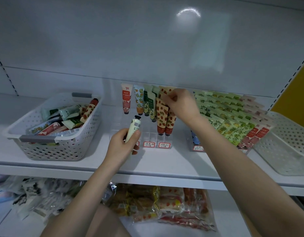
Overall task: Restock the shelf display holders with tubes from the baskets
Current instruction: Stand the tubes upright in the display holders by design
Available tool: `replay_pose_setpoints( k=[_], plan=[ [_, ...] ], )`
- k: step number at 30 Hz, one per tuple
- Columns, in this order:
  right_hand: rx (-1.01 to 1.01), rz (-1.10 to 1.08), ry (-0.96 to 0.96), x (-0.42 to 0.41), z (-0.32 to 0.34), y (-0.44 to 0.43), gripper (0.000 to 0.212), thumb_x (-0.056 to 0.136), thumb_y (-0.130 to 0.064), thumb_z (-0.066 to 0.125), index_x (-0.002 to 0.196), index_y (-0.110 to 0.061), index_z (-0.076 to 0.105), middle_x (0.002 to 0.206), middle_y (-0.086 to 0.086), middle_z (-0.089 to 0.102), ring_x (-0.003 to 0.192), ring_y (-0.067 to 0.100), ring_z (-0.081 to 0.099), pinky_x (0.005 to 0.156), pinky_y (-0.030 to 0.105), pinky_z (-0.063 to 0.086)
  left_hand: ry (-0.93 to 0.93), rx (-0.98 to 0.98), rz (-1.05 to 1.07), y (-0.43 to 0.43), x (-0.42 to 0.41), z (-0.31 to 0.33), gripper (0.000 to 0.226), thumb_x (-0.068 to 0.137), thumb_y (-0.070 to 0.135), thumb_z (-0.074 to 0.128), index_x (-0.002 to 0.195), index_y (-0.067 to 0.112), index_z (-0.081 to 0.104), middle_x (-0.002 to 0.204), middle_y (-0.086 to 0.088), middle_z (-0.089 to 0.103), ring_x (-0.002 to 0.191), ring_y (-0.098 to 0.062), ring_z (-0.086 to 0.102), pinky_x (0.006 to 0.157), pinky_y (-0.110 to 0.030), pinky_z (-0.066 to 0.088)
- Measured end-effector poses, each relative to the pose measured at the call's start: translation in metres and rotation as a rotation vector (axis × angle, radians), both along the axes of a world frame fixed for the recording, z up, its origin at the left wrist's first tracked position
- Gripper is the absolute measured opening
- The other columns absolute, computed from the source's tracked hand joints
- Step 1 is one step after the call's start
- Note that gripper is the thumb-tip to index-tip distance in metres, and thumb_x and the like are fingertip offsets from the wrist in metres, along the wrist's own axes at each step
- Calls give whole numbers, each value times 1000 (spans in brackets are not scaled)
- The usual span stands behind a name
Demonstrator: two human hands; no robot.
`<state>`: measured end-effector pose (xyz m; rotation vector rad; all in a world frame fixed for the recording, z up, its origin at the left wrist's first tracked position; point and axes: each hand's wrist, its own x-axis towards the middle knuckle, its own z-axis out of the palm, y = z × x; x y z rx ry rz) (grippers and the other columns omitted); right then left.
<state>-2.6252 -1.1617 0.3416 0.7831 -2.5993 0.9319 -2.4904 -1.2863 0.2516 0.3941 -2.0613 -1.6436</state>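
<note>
Head view: both hands at a shelf point(165, 161) of tube holders.
The left basket point(62, 151) holds a jumble of tubes point(65, 117). The clear holder point(147, 132) stands part-filled, with tubes upright at its back and right. The left hand point(124, 146) grips a cream tube point(135, 125), cap up, before the holder's front slots. The right hand point(180, 103) pinches the top of a strawberry-print tube point(171, 121) in the holder. A packed second holder point(197, 147) and right basket point(288, 142) stand beyond.

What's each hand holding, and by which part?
Left hand grips a cream tube round its lower body, cap up. Right hand appears to pinch the top edge of a strawberry-print tube in the clear holder.
</note>
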Motion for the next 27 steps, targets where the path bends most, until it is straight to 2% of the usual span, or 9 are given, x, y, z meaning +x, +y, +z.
replay_pose_setpoints(
  k=[2, 5, 7, 11, 13, 15, 19, 23, 27],
  plan=[
    [-12, -2, -61, -4, 12, -3, 29, 94, -20, 51, 91, 6, 64, 77, 21, 66, 65, 33, 66, 63, 39, 54, -4, 3, 4, -1, 0, 0, 24, 92, 26, 53, 105, 6, 57, 77, -4, 60, 64, -12, 59, 51, -13, 50],
    [94, 9, -189, -10, 22, -9, 24, 95, -16, 52, 95, 4, 65, 66, 6, 60, 48, 15, 59, 42, 19, 47, -8, -4, 14, -2, 0, 0, 25, 92, 27, 52, 106, 7, 57, 77, -4, 59, 64, -12, 59, 51, -12, 49],
    [170, 16, -203, -13, 25, -11, 22, 94, -14, 54, 97, 5, 66, 66, 4, 59, 47, 11, 56, 39, 13, 43, -11, -2, 18, -2, 1, 0, 26, 92, 28, 52, 106, 6, 56, 77, -3, 59, 65, -12, 59, 51, -12, 50],
    [290, 23, -179, -16, 29, -9, 23, 95, -9, 50, 102, 7, 63, 93, 19, 69, 57, 15, 60, 68, 31, 55, -18, 1, 24, -2, 1, -1, 25, 92, 28, 52, 107, 8, 56, 78, -3, 60, 65, -12, 59, 51, -12, 50],
    [359, 7, -160, -18, 30, -8, 19, 95, -3, 45, 102, -1, 62, 93, 15, 67, 63, 19, 65, 71, 32, 57, -20, -6, 24, -1, 0, -1, 24, 92, 28, 52, 106, 9, 56, 78, -3, 60, 65, -12, 59, 51, -12, 50],
    [400, -4, -136, -17, 29, -8, 26, 93, 3, 41, 106, -6, 62, 96, 12, 66, 73, 23, 68, 75, 36, 58, -22, -7, 18, -1, 0, -2, 24, 92, 28, 53, 105, 8, 57, 79, -4, 60, 65, -13, 59, 52, -13, 50],
    [469, 9, -83, -13, 28, -9, 30, 89, 3, 42, 108, -6, 63, 107, 12, 64, 88, 29, 66, 82, 42, 55, -17, 0, 18, -1, 0, -2, 25, 92, 28, 53, 106, 8, 57, 78, -3, 60, 65, -12, 59, 53, -14, 51],
    [475, 19, -29, -12, 26, -8, 25, 90, -4, 46, 104, -8, 66, 105, 10, 65, 88, 28, 64, 81, 41, 55, -15, 0, 21, -2, 0, -2, 25, 92, 27, 53, 105, 6, 57, 77, -4, 60, 64, -12, 59, 52, -13, 51],
    [461, 4, 2, -13, 21, -10, 25, 90, -1, 49, 105, -11, 67, 107, 9, 65, 90, 28, 64, 81, 39, 54, -16, -6, 21, -1, -1, -4, 25, 92, 27, 53, 105, 5, 57, 78, -5, 59, 63, -12, 59, 51, -13, 50]
  ],
)
